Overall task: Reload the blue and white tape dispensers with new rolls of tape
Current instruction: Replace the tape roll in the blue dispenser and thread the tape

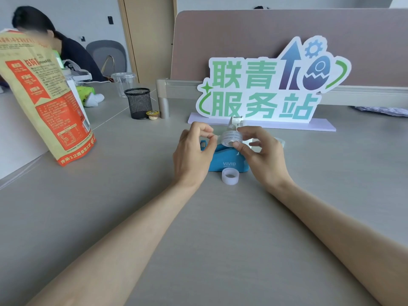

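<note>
My right hand [258, 153] grips a clear tape roll [230, 137] above the blue tape dispenser [228, 162], which stands on the grey table. My left hand [194, 151] pinches at the roll's left side with thumb and forefinger, apparently on its loose end. A second tape roll [230, 176] lies flat on the table just in front of the blue dispenser. The white tape dispenser [236, 121] stands behind my hands, mostly hidden by them.
A large cut-out sign [271, 82] on a white base stands behind the dispensers. A snack bag [44, 96] stands at the left. A black mesh cup [138, 103], a small yellow-lidded cup [152, 114] and a clear plastic cup [123, 83] sit further back. A person sits at far left.
</note>
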Demonstrator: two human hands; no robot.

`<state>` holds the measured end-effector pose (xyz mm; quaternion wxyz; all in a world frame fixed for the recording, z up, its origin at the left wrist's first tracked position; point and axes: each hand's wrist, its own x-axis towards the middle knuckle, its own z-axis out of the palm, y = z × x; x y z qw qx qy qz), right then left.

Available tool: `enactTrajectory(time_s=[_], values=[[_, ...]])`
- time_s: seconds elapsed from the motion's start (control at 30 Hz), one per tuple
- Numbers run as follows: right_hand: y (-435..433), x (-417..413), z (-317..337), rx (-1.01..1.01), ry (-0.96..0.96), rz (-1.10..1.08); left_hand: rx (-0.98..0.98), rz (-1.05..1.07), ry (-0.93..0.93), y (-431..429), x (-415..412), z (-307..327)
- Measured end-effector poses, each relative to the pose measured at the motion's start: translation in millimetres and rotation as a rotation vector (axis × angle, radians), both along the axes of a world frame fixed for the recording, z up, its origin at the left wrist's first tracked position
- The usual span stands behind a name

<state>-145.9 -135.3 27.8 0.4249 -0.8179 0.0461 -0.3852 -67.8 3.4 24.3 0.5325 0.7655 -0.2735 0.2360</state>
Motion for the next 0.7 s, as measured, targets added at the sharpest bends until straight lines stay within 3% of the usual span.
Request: enactTrajectory(time_s=[0.7], values=[[-5.4, 5.2, -4.5, 0.055, 0.082, 0.048, 0.151, 0.006, -0.165, -3.3, 3.2, -4.2]])
